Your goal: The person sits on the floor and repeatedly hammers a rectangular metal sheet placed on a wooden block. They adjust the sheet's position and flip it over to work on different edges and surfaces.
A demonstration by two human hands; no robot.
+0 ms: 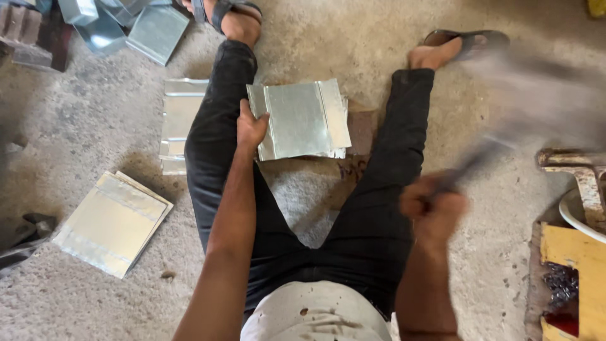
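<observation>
I sit on a concrete floor with my legs spread. Between them a shiny sheet-metal piece (303, 119) with folded edges lies on a brick-like block (361, 131). My left hand (250, 126) grips the sheet's left edge, pressing it down. My right hand (433, 208) is shut on the handle of a hammer (505, 120), which is raised to the right and heavily blurred by motion. The hammer's head cannot be made out.
More folded metal sheets lie by my left leg (178, 123), at the lower left (112, 222) and in a pile at the top left (129, 24). A yellow board (577, 271), a white bowl rim (576, 215) and a rusty metal piece (574, 161) are at the right.
</observation>
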